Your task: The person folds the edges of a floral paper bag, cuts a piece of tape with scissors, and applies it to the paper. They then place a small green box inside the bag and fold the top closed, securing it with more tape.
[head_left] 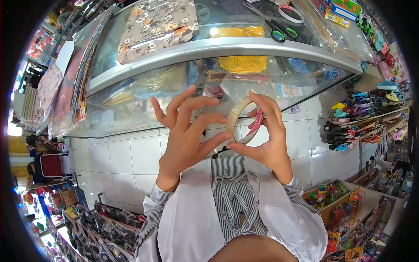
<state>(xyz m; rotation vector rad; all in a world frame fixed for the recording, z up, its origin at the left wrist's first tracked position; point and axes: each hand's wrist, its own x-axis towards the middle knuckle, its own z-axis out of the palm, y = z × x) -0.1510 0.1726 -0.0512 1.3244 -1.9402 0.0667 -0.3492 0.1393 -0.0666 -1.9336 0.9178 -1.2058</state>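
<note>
My right hand grips a roll of clear tape between thumb and fingers, holding it upright in front of my chest. A pink-red printed band shows on the inside of its core. My left hand is at the roll's left side with fingers spread. Its thumb tip and index tip are at the outer face of the tape, with a gap between them; whether they pinch a tape end cannot be made out. Beyond the hands, scissors with black and green handles lie on the glass counter, beside another tape roll.
Floral wrapping paper lies on the counter, whose metal edge runs just beyond my hands. Yellow packets show inside the glass case. Hanging goods are at the right, boxed goods at lower right, and a rack of packaged items at lower left.
</note>
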